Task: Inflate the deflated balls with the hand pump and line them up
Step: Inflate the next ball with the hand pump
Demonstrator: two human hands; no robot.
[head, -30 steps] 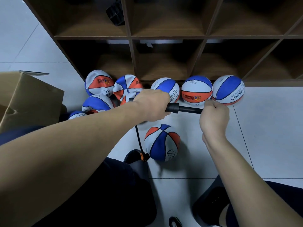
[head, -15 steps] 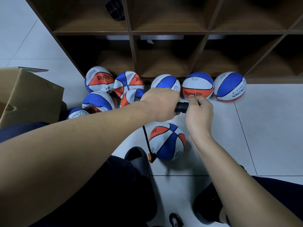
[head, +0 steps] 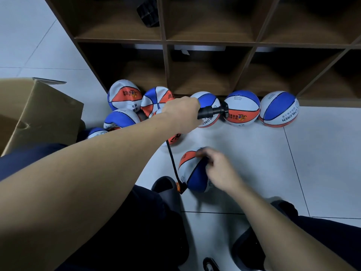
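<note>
"CHILDREN" on rightmost ball (head: 279,108) (upside down)

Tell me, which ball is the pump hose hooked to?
The ball nearest the person, alone on the floor under the right hand. The black hose runs to it; the others sit by the shelf.

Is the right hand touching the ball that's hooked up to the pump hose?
Touching. The head view shows the right hand resting on top of the ball, fingers pressed onto its surface with no gap visible.
</note>
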